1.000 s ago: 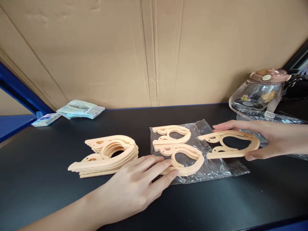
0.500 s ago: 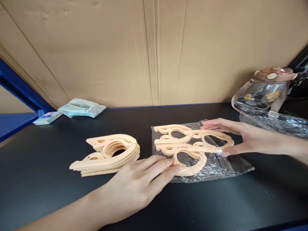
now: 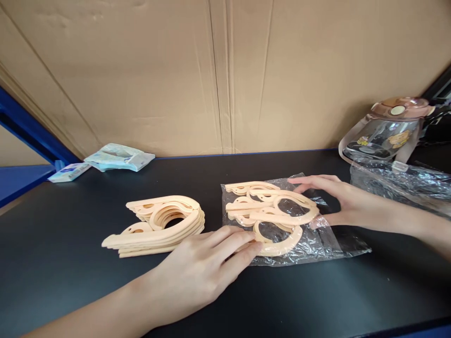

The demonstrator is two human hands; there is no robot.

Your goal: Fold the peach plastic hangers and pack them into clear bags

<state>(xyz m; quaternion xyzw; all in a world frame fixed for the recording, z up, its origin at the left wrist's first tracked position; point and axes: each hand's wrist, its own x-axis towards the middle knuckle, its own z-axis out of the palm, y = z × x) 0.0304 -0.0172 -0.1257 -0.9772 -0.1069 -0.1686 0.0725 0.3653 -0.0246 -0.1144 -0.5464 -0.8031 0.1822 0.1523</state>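
A clear plastic bag (image 3: 331,249) lies flat on the black surface with several beige folding hangers (image 3: 282,248) in it. My left hand (image 3: 207,263) presses down on the bag's near left part, its fingers closed over the nearest hanger. On the right, my right hand (image 3: 334,199) has its thumb and fingers around the curved end of an upper hanger (image 3: 303,218), which overlaps the others. Whether the film covers its fingertips I cannot tell. Left of the bag, just beyond my left hand, sits a neat stack of similar folding hangers (image 3: 155,234).
Tissue packs (image 3: 121,157) lie at the back left by a blue frame (image 3: 38,129). At the back right stands a clear bottle (image 3: 391,134) with a brown lid and strap, beside crumpled plastic film (image 3: 416,185). A cardboard wall (image 3: 158,84) closes the back.
My right hand has moved left, and the upper hanger has slid left with it over the other hangers. My left hand stays in place on the bag.
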